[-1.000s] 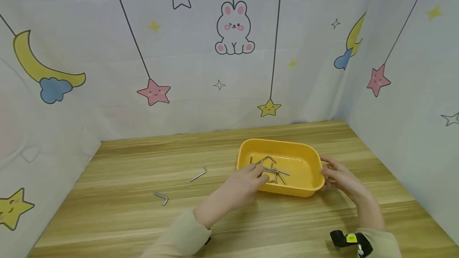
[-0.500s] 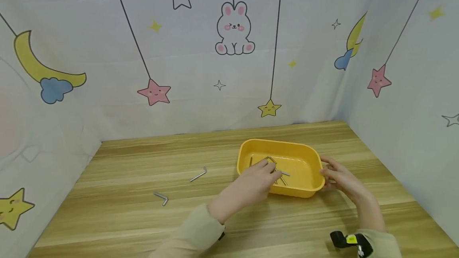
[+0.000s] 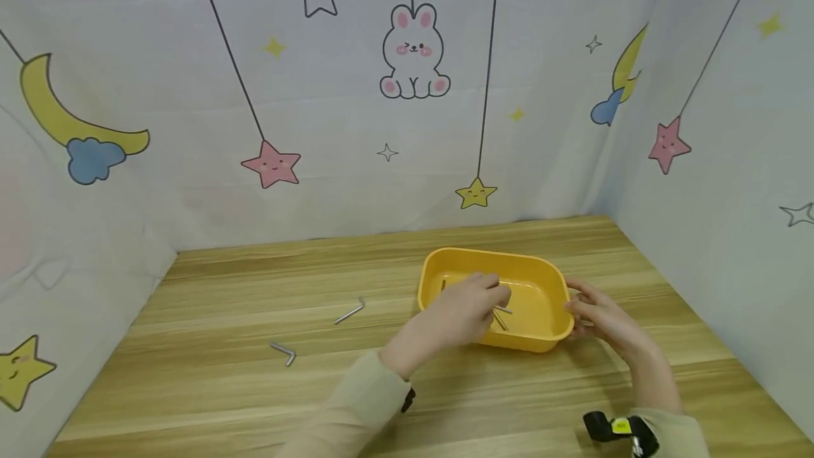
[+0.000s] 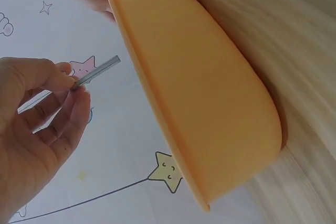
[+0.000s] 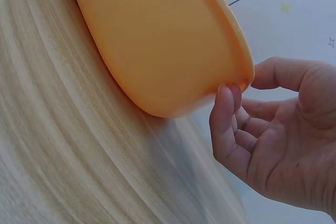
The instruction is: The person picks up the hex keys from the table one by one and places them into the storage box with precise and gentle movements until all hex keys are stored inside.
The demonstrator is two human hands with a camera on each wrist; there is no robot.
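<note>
My left hand [image 3: 461, 311] is over the near-left part of a yellow plastic tray [image 3: 533, 302]. In the left wrist view it pinches a silver hex key [image 4: 100, 72] between thumb and fingertips, above the tray's rim. More hex keys [image 3: 501, 321] lie inside the tray, mostly hidden behind that hand. My right hand [image 3: 604, 316] holds the tray's right end; in the right wrist view the thumb and fingers [image 5: 223, 114] pinch the rim from either side.
Two silver hex keys, one bent piece [image 3: 349, 311] and another [image 3: 285, 353], lie on the wooden table [image 3: 210, 373] left of the tray. White printed cloth [image 3: 343, 189] walls in the back and both sides.
My left hand has moved right across the tray, reached among the hex keys, and now has one raised above the rim. The right hand and the tray stay in place.
</note>
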